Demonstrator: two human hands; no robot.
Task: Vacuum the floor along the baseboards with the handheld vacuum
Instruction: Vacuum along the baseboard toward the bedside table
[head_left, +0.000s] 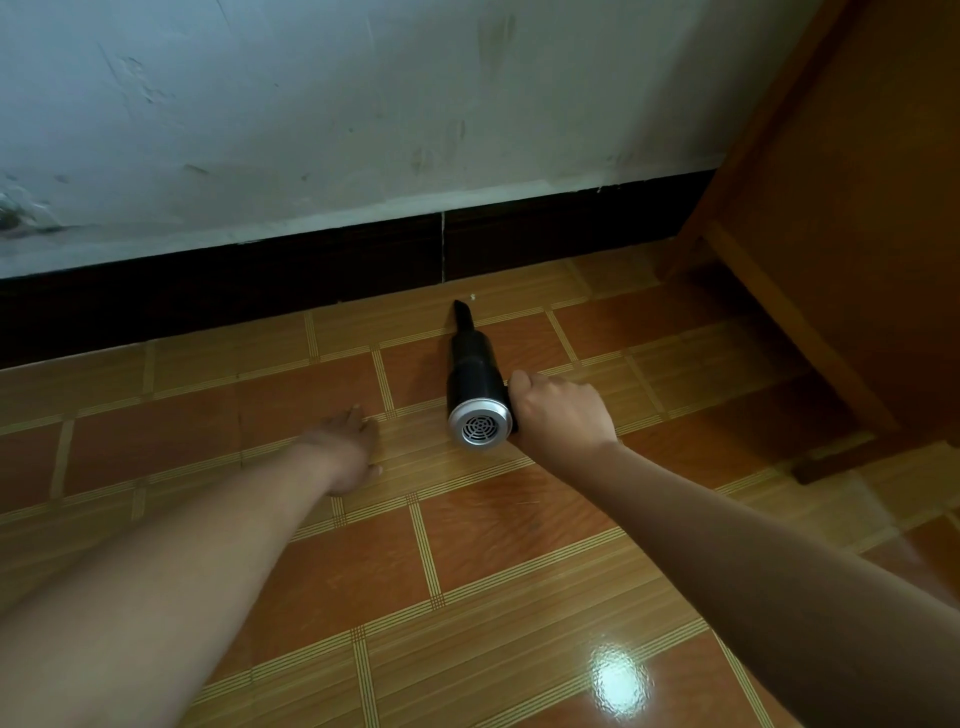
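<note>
Gripping the black handheld vacuum (475, 382) from its right side, the right hand (561, 413) had its fingers curled closed around the body just ahead of the silver vented rear cap (480, 427), which faced the camera. The vacuum lay low over the floor (519, 519) of orange-brown tiles with pale striped borders, its narrow crevice nozzle (462, 314) pointing away toward the dark baseboard (311, 280) and ending just short of it. A small pale speck (472, 297) sat on the tile right beside the nozzle tip, between the tip and the baseboard. To the left of the vacuum and apart from it, the left hand (348, 452) rested palm down on the floor, fingers spread flat and holding nothing. Above the baseboard rose a scuffed white wall (363, 104), and a thin pale vertical seam (443, 249) broke the baseboard near the nozzle. At the right edge stood a piece of orange-brown wooden furniture (857, 208), its base meeting the floor well to the right of the vacuum. A bright glare (621, 675) shone on the tiles beneath the right forearm.
</note>
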